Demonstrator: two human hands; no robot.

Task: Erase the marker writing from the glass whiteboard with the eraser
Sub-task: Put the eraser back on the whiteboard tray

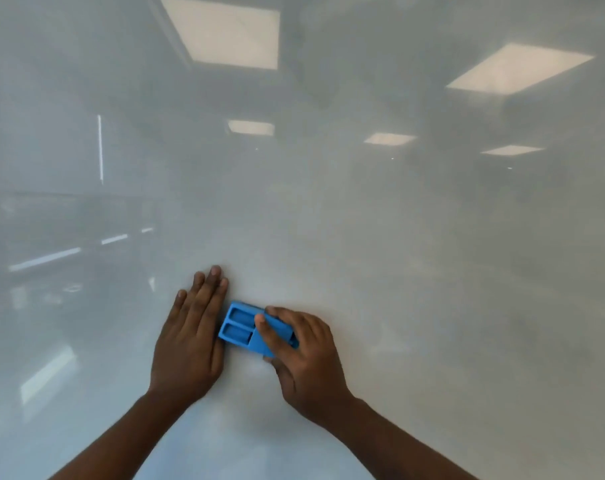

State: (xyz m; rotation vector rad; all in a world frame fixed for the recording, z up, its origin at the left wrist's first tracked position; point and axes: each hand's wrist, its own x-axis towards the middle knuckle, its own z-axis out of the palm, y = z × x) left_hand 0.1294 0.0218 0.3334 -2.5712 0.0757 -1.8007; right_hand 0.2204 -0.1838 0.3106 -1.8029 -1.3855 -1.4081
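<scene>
The glass whiteboard (pixel 363 220) fills the whole view, pale grey and glossy, with no marker writing that I can make out. A blue plastic eraser (pixel 240 327) with two rectangular recesses lies pressed against the glass at lower centre. My right hand (pixel 304 351) grips its right half, thumb across the top. My left hand (pixel 190 337) lies flat on the glass with fingers together, its edge touching the eraser's left end.
The glass reflects ceiling light panels (pixel 224 32) at the top and upper right, and dim room shapes on the left. Nothing else stands in front of the board.
</scene>
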